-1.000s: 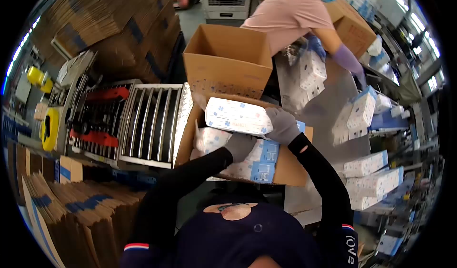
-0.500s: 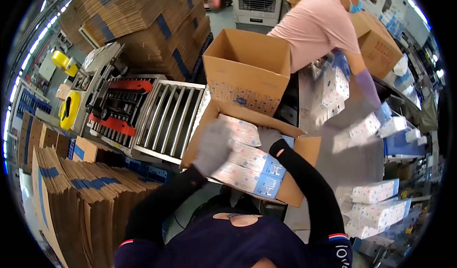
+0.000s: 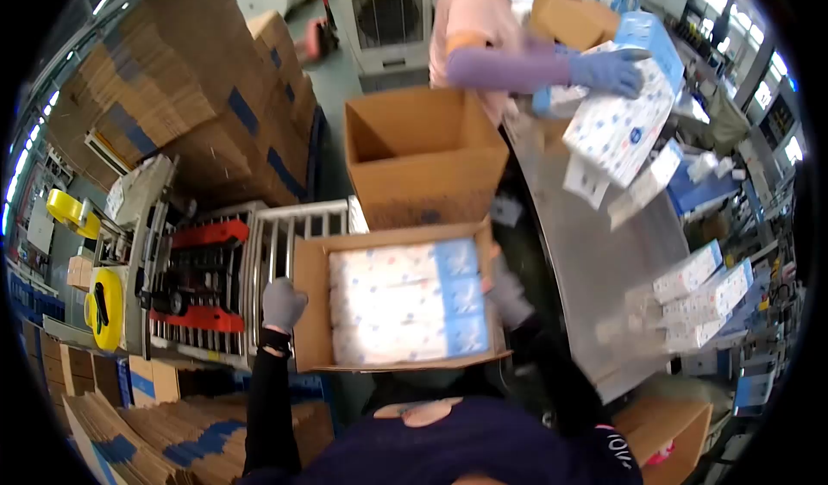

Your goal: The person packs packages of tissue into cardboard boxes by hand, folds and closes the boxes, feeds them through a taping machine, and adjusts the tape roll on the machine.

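Observation:
An open cardboard box (image 3: 310, 312) stands in front of me, packed with rows of white-and-blue printed tissue packs (image 3: 392, 291). My left hand (image 3: 284, 304), in a grey glove, grips the box's left side with curled fingers. At the opposite side my right hand (image 3: 509, 297), also gloved and blurred by motion, holds the right wall; some of its fingers are hidden. Just behind this box is a taller open carton (image 3: 423, 170).
A roller conveyor (image 3: 302, 222) with a red-railed sealing machine (image 3: 198, 278) lies to the left. Stacked flat cartons (image 3: 172, 71) rise behind it. On the right, a metal table (image 3: 595, 269) bears more packs (image 3: 703, 291). A co-worker's gloved hand (image 3: 608, 73) holds a bundle of packs.
My hands have moved from the packs inside to the box's two sides. The box now sits squarer, its packs in even rows. The co-worker has lifted a bundle of packs.

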Demonstrator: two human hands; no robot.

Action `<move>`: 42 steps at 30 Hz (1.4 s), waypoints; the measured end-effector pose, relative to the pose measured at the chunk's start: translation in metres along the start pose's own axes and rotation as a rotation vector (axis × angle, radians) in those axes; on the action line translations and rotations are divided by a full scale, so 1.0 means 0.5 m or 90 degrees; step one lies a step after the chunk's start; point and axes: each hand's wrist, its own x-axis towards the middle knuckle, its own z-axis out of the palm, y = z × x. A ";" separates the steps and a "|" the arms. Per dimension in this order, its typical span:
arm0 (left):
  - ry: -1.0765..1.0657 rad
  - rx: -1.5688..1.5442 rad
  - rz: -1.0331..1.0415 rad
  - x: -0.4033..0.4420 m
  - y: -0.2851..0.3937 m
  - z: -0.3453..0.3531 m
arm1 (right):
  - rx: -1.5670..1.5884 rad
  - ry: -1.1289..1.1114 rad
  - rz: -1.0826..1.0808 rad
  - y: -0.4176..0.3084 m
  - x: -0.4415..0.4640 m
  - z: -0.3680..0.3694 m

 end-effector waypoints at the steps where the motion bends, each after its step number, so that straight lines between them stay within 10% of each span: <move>1: 0.038 0.166 -0.004 0.021 -0.018 -0.003 | -0.196 -0.022 -0.084 -0.001 0.040 0.095; 6: -0.003 0.201 -0.083 0.082 -0.076 -0.084 | -0.259 -0.199 -0.088 -0.043 0.113 0.186; 7: -0.005 0.209 -0.049 0.092 -0.089 -0.081 | -0.193 -0.105 -0.397 -0.015 0.123 0.202; 10: -0.079 0.165 -0.031 0.096 -0.043 -0.088 | 0.109 0.009 -0.426 -0.043 0.152 0.263; 11: -0.078 0.152 0.135 0.100 -0.069 -0.016 | -0.018 0.054 -0.471 -0.058 0.151 0.298; 13: -0.268 0.259 0.069 0.071 0.021 0.043 | -0.277 0.150 -0.558 -0.074 0.153 0.343; 15: -0.304 0.138 0.129 0.107 0.000 0.092 | -0.842 -0.206 -0.533 -0.226 0.050 0.341; 19: -0.298 -0.060 0.110 0.165 -0.022 0.075 | -0.046 -0.212 -0.317 -0.103 0.094 0.355; 22: -0.294 0.056 0.162 0.126 0.041 0.009 | -0.212 -0.757 -0.213 -0.175 0.025 0.281; 24: -0.307 0.029 0.229 0.137 0.076 0.013 | -0.528 -0.863 -0.285 -0.259 0.024 0.282; 25: -0.308 0.011 0.258 0.145 0.091 0.011 | -0.555 -0.512 -0.207 -0.259 0.065 0.254; 26: -0.090 -0.001 0.282 0.155 0.119 -0.019 | -0.897 -0.189 -0.461 -0.275 0.093 0.239; 29: 0.430 0.048 0.146 0.237 0.105 -0.108 | -0.723 -0.024 -0.465 -0.085 0.168 0.279; 31: -0.096 0.213 -0.042 0.230 0.009 -0.065 | -0.718 0.052 -0.443 -0.025 0.161 0.285; 32: -0.146 0.212 -0.043 0.157 0.008 -0.084 | -0.300 0.098 -0.418 -0.007 0.145 0.294; 35: 0.148 0.177 -0.335 -0.023 -0.086 0.151 | -0.113 0.153 -0.263 0.129 0.205 0.373; 37: 0.116 -0.061 -0.216 -0.022 -0.091 0.098 | -0.044 0.101 -0.253 0.090 0.181 0.379; 39: 0.165 0.003 -0.121 0.032 -0.093 0.102 | 0.443 -0.094 -0.179 0.017 0.227 0.328; 42: 0.148 0.016 -0.133 0.119 -0.108 0.091 | 0.369 0.095 -0.146 0.040 0.165 0.419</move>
